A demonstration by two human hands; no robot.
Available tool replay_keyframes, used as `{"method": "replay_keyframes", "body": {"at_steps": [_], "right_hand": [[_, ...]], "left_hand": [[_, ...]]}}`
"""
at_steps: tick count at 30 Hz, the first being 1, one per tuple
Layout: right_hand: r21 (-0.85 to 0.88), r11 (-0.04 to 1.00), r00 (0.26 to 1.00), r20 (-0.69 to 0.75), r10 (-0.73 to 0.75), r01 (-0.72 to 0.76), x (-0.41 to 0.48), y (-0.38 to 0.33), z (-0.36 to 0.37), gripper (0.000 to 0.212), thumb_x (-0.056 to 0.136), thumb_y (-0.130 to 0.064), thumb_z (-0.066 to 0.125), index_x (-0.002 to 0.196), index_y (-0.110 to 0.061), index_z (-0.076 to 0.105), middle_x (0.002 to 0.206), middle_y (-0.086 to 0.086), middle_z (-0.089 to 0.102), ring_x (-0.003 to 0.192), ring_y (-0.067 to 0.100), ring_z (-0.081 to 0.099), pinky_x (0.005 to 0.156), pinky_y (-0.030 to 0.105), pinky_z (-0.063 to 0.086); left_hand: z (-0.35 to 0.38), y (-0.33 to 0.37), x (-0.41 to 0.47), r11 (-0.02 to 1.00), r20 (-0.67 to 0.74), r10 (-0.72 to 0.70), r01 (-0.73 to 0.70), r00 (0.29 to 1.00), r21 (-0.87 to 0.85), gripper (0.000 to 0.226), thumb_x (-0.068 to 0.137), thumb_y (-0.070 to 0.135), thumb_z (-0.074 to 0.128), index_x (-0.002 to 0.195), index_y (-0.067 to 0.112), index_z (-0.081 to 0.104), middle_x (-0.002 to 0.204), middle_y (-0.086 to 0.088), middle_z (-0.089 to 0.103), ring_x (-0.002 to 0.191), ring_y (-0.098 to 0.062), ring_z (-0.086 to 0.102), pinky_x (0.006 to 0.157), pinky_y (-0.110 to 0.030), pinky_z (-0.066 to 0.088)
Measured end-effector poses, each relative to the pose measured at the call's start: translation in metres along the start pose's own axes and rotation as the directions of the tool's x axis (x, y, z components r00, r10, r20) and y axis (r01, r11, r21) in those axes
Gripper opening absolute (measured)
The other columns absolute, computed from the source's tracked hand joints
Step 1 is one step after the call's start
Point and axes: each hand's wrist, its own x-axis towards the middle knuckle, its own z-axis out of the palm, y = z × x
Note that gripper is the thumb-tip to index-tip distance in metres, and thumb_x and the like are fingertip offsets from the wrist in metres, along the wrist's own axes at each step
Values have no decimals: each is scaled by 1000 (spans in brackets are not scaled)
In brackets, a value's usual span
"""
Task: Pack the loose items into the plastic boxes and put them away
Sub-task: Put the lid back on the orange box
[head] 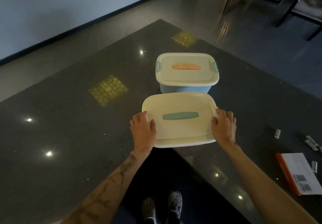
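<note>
Home dining room — polished stone table (69,136), chair (299,5) nearby.

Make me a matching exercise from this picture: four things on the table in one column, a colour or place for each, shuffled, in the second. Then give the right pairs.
Things:
1. Handle on the far box's lid
2. Handle on the near box's lid
3. Orange-edged packet
4. Left hand

Colour or place:
A. Blue-green
B. At the table's right edge, near the small loose items
C. Orange
D. On the left end of the near lid

Pairs: 1-C, 2-A, 3-B, 4-D
</note>
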Motion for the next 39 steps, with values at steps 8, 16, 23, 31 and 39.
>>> {"method": "replay_keyframes", "body": {"at_steps": [8, 16, 23, 31, 39], "right_hand": [[158, 976, 980, 153, 128, -152, 24, 8, 1, 64, 98, -35, 53, 153, -17, 27, 151, 14, 34, 135, 35, 40, 109, 53, 35], [272, 948, 974, 195, 116, -167, 28, 14, 8, 49, 98, -32, 52, 142, -13, 40, 138, 12, 52, 127, 35, 48, 103, 45, 38], [324, 936, 982, 174, 80, -134, 24, 11, 9, 42, 100, -26, 50, 138, -17, 35, 135, 11, 52, 121, 36, 52, 99, 49, 42], [305, 946, 988, 141, 67, -108, 20, 9, 10, 44, 101, -28, 48, 141, -17, 33, 139, 9, 48, 121, 35, 52, 99, 51, 42], [126, 990, 998, 19, 58, -60, 6, 0, 18, 52, 105, -36, 39, 154, -21, 28, 143, 11, 46, 120, 34, 56, 101, 51, 44]], "left_hand": [[0, -15, 13, 950, 108, -189, 210, 976, -232, 66, 100, 35, 56, 154, 6, 29, 155, -15, 35, 143, -33, 34, 117, -47, 31], [9, -6, 7, 985, -56, -58, 47, 997, -168, 39, 103, 15, 51, 140, 4, 48, 134, -16, 49, 118, -28, 54, 98, -26, 38], [18, -5, 4, 991, -126, -11, -5, 992, -130, 42, 106, 12, 44, 147, 3, 47, 136, -16, 49, 122, -29, 53, 105, -39, 46], [24, -12, 4, 994, -127, 35, -48, 991, -101, 42, 107, 24, 42, 148, 16, 45, 139, -5, 44, 126, -24, 48, 103, -40, 47], [33, -16, 7, 987, -89, 48, -61, 995, -146, 55, 102, 34, 51, 152, 21, 33, 144, -3, 36, 118, -25, 55, 91, -30, 44]]}}
